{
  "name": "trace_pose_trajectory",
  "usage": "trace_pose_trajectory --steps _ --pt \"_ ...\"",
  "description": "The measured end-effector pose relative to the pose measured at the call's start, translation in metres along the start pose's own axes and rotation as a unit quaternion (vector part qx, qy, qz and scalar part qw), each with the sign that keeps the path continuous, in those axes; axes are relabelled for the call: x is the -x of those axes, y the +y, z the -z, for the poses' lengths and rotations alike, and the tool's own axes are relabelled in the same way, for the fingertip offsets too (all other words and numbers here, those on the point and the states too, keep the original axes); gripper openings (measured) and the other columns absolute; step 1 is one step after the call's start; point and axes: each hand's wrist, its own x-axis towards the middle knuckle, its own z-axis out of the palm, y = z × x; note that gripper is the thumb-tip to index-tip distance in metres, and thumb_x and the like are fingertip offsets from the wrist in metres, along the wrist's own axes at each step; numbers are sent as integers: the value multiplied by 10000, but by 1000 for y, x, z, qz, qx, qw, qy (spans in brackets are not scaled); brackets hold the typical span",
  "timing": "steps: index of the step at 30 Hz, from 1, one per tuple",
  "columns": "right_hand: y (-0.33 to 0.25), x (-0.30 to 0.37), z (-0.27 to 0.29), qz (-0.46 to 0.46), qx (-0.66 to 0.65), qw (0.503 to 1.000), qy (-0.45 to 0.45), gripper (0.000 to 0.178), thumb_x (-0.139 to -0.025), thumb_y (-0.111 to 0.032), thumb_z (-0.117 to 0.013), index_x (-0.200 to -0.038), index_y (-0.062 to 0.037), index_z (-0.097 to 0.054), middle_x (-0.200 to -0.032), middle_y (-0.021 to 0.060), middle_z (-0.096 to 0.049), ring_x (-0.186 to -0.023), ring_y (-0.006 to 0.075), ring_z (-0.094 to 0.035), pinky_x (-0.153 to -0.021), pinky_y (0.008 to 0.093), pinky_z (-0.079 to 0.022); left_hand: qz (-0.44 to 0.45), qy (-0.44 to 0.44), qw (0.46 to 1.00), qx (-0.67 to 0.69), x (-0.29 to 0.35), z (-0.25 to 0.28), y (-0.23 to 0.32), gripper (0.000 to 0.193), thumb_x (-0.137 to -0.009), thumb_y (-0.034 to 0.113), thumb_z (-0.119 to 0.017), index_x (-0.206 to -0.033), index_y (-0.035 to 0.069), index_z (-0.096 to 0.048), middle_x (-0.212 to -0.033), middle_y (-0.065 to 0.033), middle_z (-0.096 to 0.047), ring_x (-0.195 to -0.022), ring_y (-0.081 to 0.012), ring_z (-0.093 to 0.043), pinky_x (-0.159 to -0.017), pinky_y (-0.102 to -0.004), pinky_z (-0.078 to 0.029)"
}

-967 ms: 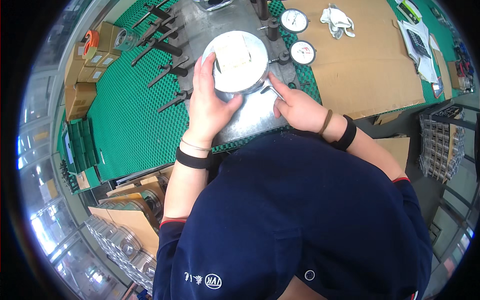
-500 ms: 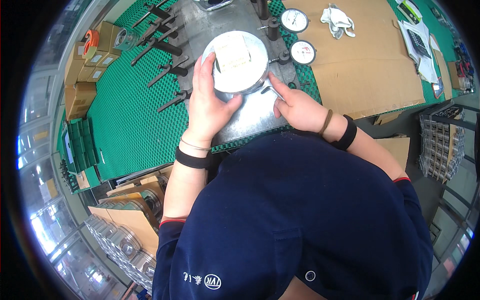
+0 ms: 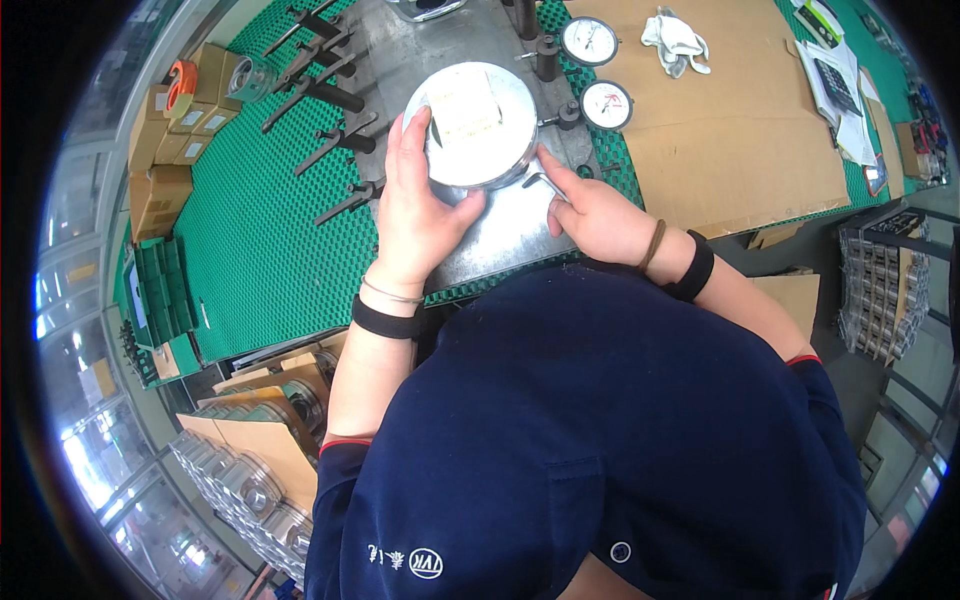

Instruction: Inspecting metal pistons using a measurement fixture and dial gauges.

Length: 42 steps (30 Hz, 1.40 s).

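Note:
A round, shiny metal piston (image 3: 515, 150) lies on the grey metal plate (image 3: 385, 50) of the bench, its flat face up. A pale paper label (image 3: 467, 110) covers part of that face. My left hand (image 3: 420, 205) wraps the piston's left side, fingers along the rim and thumb at the near edge. At its lower right, my right hand (image 3: 595, 215) grips a thin bent metal rod (image 3: 545, 184), like a hex key, and its index fingertip touches the rim or lies very close to it. The piston's underside is hidden.
Two dial gauges (image 3: 605, 105) on posts stand right of the plate, clamp arms (image 3: 330, 92) left. White gloves (image 3: 675, 42) lie on cardboard (image 3: 740, 130). Cartons (image 3: 160, 200) and a green tray (image 3: 162, 290) sit at left. More pistons (image 3: 250, 485) are stacked below the bench.

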Motion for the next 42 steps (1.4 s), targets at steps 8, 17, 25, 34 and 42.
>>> trace_pose_trajectory --steps 8,17,25,34,42 --pt "1 -2 -1 -7 4 1000 -3 642 -908 -80 -387 -1486 -28 -113 -750 88 -611 -724 249 -590 -715 342 -466 2 3 1000 4 -1 1 2 908 -636 135 -747 -1416 68 -287 -1396 -267 -361 -1327 -402 -350 -1024 -433 -404" --pt "0 -2 0 -10 2 1000 -3 642 -908 -76 -389 -1484 -20 -113 -747 88 -607 -722 245 -585 -716 343 -464 17 1 999 31 -1 -1 2 914 -636 111 -754 -1418 40 -286 -1402 -248 -362 -1335 -386 -337 -1084 -418 -329" --pt "6 2 -2 22 3 999 29 511 -920 -89 -400 -1418 -11 -315 -743 87 -602 -719 239 -587 -701 347 -468 -7 31 999 10 0 6 10 915 -642 110 -774 -1407 26 -278 -1391 -267 -356 -1294 -396 -384 -1044 -420 -379" --pt "-41 30 14 140 99 985 -9 193 -921 -171 -484 -870 -15 -586 -725 142 -622 -692 330 -618 -624 426 -475 153 -223 911 311 42 52 51 108 -847 39 -639 -944 6 -673 -864 -66 -661 -769 -132 -609 -706 -254 -482" --pt "-51 17 -19 197 281 935 -85 222 -901 -232 -529 -837 -24 -574 -678 156 -613 -642 360 -614 -603 450 -494 252 -160 879 372 59 22 41 143 -889 123 -653 -957 -3 -652 -796 -15 -647 -713 -59 -559 -650 -208 -463"
